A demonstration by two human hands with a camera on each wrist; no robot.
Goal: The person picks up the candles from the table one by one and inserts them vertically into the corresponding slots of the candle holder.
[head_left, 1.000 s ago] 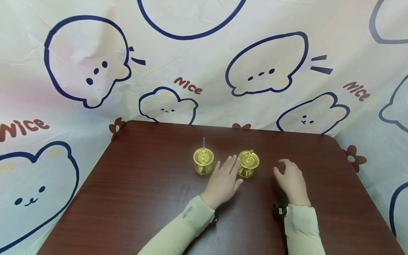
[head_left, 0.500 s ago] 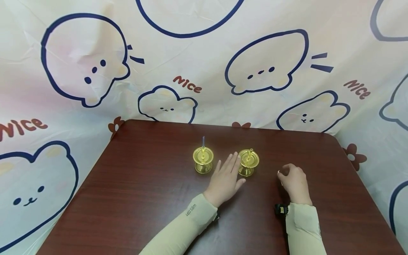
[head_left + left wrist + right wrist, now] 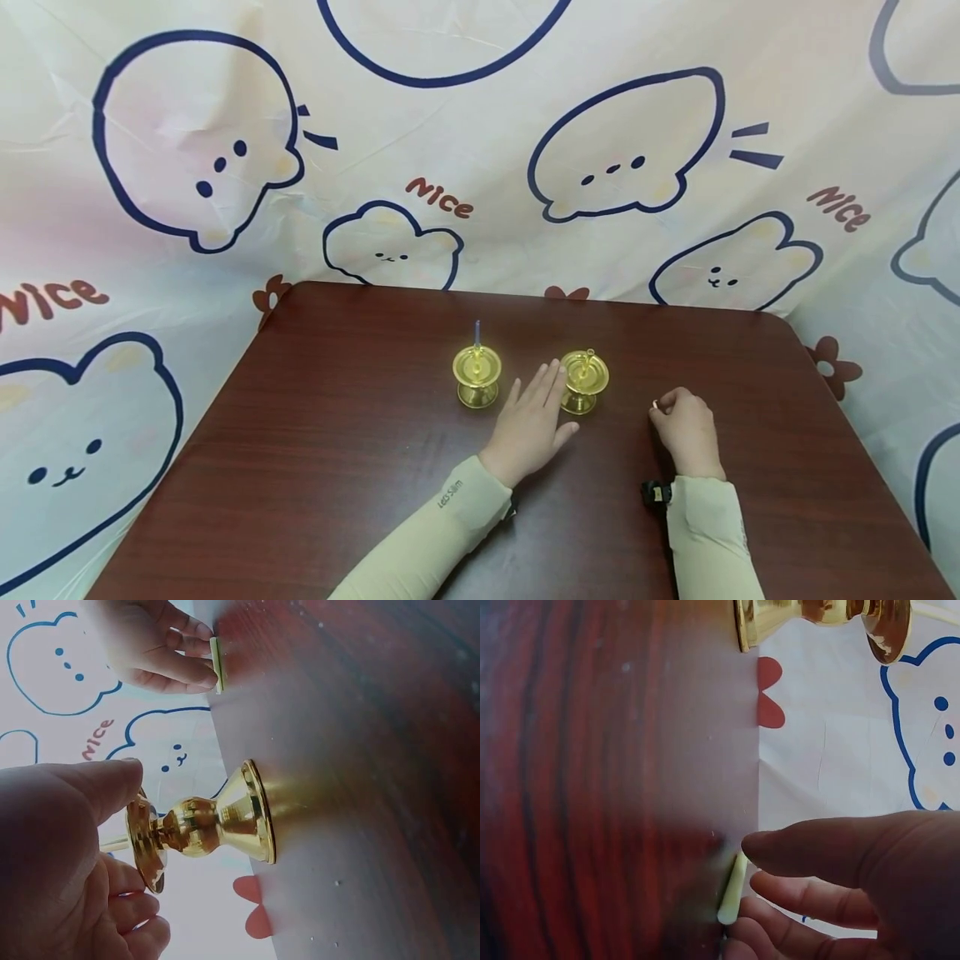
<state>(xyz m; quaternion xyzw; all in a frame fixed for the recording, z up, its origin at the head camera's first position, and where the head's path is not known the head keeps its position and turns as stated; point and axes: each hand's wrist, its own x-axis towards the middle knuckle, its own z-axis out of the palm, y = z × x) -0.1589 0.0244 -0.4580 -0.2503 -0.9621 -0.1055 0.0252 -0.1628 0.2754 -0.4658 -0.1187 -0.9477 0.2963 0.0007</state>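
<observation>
Two gold candle holders stand upright on the table. The left holder [image 3: 477,372] has a thin blue candle [image 3: 477,333] standing in it. By the right holder [image 3: 588,377] lies my left hand [image 3: 522,435], fingers straight along the holder's left side and thumb apart. In the left wrist view that holder [image 3: 196,827] shows beyond the thumb and fingers; whether they touch it I cannot tell. Farther right, my right hand [image 3: 688,433] pinches a small pale yellow stick, seemingly a candle [image 3: 733,891], low at the tabletop. Only its pale tip shows in the head view.
The dark wood table [image 3: 360,467] has rounded far corners. A white cloth with blue bear outlines [image 3: 393,246] hangs behind it and at both sides. A dark wrist camera [image 3: 657,494] sits at the right cuff.
My right hand's fingers have drawn together on the pale stick, whose tip has come into sight, and the hand has shifted slightly nearer me. My left hand has hardly moved.
</observation>
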